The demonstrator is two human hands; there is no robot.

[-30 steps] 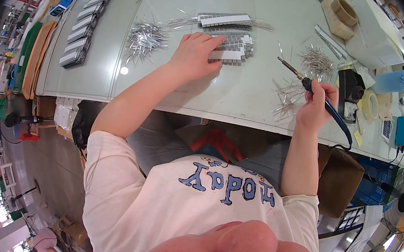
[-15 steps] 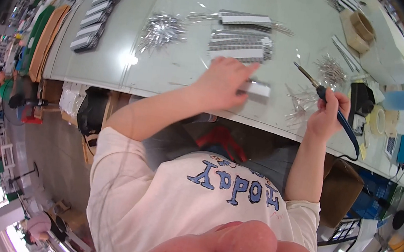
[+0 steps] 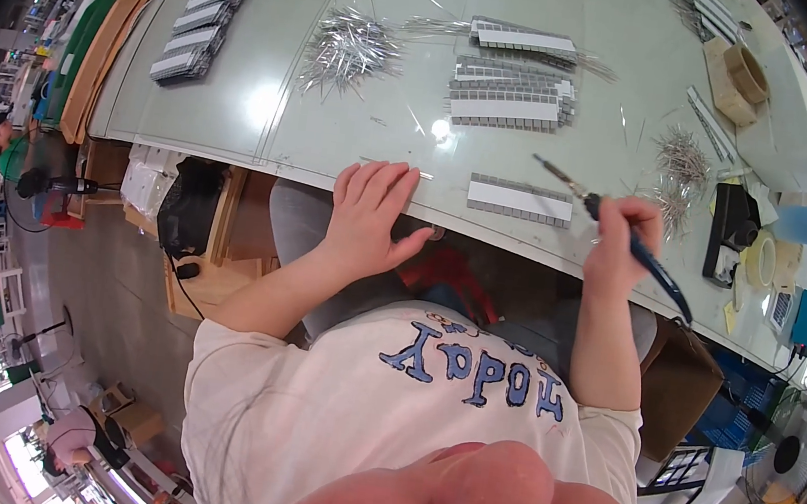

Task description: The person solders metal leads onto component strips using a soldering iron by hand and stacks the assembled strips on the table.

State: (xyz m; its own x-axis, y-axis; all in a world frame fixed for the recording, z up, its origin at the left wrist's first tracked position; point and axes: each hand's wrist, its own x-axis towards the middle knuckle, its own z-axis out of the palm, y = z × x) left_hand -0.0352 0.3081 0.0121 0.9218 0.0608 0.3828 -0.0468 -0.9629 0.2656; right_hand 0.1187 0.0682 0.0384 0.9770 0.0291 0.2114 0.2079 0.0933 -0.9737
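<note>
soldering iron [image 3: 626, 241] | blue handle, thin metal tip | right hand [image 3: 618, 246] grips, apparently pen-style

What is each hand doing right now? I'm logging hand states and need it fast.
Left hand: open, flat on the table edge, holding nothing.
Right hand: closed around a soldering iron.

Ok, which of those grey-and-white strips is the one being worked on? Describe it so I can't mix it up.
Start at the near edge of the pale worktable, between the two hands. The strip lies there alone, just right of the left hand and below the tip of the blue-handled tool held in the right hand. Unlike the other strips stacked farther back, it is single and closest to the person.
</note>
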